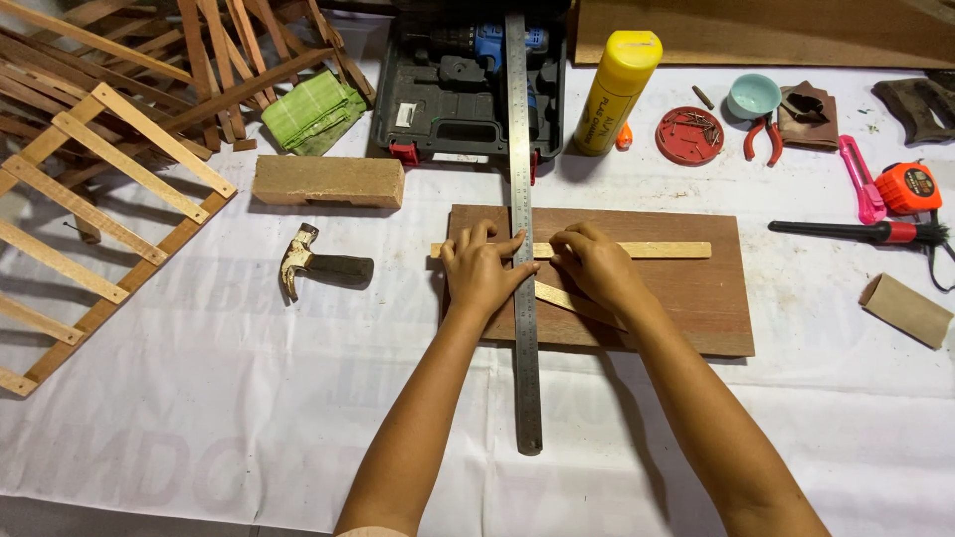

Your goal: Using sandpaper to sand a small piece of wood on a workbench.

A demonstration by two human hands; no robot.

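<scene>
In the head view, both forearms reach up from the bottom edge to the centre of the frame. The left hand (480, 270) lies palm down, fingers spread, pressing the long steel ruler (523, 298) and the pale wooden strip (657, 250) against the brown board (696, 298) on the table (199, 418). The right hand (594, 266), fingers curled, pins the strip just right of the ruler. A hammer (318, 265) lies at centre left.

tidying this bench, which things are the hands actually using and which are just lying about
In use:
left hand and right hand
steel ruler
pale wooden strip
second strip
brown board

Lying about:
hammer
wood block
drill case
yellow bottle
red lid of nails
pliers
tape measure
</scene>
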